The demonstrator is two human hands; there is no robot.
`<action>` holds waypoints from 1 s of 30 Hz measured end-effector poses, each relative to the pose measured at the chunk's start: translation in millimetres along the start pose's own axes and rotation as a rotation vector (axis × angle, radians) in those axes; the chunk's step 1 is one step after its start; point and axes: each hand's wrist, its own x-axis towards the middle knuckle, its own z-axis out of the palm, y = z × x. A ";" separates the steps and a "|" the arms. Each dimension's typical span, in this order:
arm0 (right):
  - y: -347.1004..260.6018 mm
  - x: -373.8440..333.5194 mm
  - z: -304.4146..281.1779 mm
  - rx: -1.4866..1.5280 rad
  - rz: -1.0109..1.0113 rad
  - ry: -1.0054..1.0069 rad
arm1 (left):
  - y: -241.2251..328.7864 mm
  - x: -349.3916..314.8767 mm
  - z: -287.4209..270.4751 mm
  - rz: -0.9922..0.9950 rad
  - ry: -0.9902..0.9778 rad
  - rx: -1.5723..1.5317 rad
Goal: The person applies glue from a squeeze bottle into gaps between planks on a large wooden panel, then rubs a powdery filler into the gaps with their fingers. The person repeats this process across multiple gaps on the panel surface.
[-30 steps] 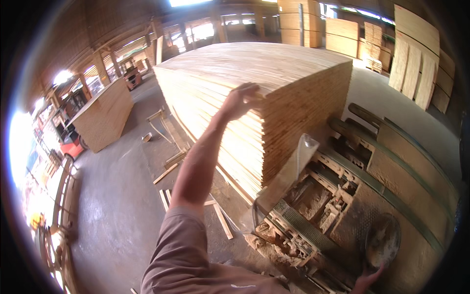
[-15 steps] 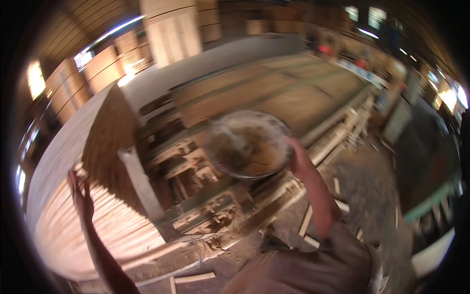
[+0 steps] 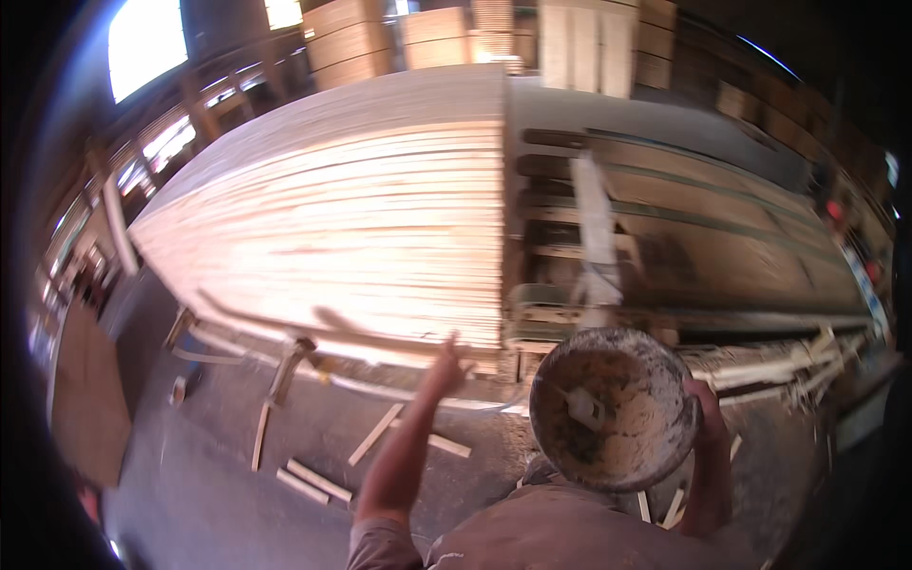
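My right hand [image 3: 705, 415] grips the right rim of a wide dark bowl [image 3: 670, 366] in front of my body. The bowl tilts toward me, its inside coated with crusted tan paste. A small pale flat piece, perhaps a scraper blade [image 3: 586, 410], rests in the paste; its full shape is not visible. Beside the lower right corner of a large stack of thin pale wood sheets [image 3: 380, 228] is my left hand [image 3: 446, 369], fingers apart with nothing in them. Whether it touches the sheets I cannot tell.
Right of the stack runs a long conveyor bed [image 3: 703, 209] with green strips; a whitish upright strip [image 3: 596, 228] stands at its near end. Wood sticks [image 3: 375, 435] lie on the floor. A leaning panel [image 3: 87, 399] is at the far left, and board stacks [image 3: 589, 43] stand behind.
My view has swung left, bringing the sheet stack to the middle. The bowl has come closer to my body. My left hand has moved from the stack's upper edge to its lower right corner.
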 end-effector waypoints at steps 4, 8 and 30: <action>71.7 66.2 119.8 -0.057 0.050 -0.301 | -75.9 -183.8 67.4 -0.071 -0.226 -0.047; 111.2 109.1 257.5 -0.569 -0.715 -0.669 | -171.3 -336.1 40.0 -0.372 -0.314 -0.136; 335.4 1.4 1413.6 0.032 0.728 -1.434 | -338.5 -998.4 -115.4 -2.234 0.712 -1.296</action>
